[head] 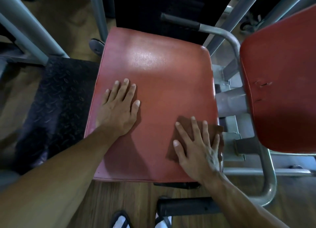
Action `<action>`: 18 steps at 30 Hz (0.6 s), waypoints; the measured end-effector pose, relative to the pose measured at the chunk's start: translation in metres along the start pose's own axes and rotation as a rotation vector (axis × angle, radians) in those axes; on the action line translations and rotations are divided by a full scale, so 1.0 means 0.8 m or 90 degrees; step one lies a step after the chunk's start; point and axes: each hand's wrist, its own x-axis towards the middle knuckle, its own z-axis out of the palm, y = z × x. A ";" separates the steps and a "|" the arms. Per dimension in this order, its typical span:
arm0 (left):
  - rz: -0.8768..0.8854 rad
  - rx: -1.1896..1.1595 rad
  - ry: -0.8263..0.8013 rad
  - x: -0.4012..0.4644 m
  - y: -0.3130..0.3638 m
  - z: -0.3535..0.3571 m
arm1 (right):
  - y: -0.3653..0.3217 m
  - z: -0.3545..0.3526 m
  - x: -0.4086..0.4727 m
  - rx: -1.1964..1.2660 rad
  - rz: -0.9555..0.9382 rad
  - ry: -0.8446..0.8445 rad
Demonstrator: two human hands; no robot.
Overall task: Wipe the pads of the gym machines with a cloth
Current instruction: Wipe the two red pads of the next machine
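A red padded seat of a gym machine fills the middle of the view. My left hand lies flat on its left half with straight fingers and holds nothing. My right hand presses flat on a brown cloth at the seat's near right corner, fingers spread. The cloth's right edge reaches past the seat's edge. A second red pad stands to the right, with small tears in its cover.
Grey metal tubes and a handle with a black grip frame the seat on the right. A black tread plate lies to the left. Grey frame posts rise at upper left. My feet stand on wooden floor below.
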 end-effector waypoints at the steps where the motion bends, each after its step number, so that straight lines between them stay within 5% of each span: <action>1: 0.005 -0.007 0.003 0.001 0.000 0.000 | -0.012 -0.003 0.006 0.008 0.007 -0.005; 10: -0.056 -0.428 0.066 0.007 -0.013 -0.022 | -0.156 -0.012 0.052 0.169 -0.194 0.018; 14: 0.017 -0.340 0.125 -0.024 0.031 -0.027 | -0.076 -0.025 0.080 0.316 -0.078 0.200; 18: 0.093 -0.071 0.019 -0.053 0.089 0.011 | 0.000 -0.011 0.090 0.111 -0.051 0.091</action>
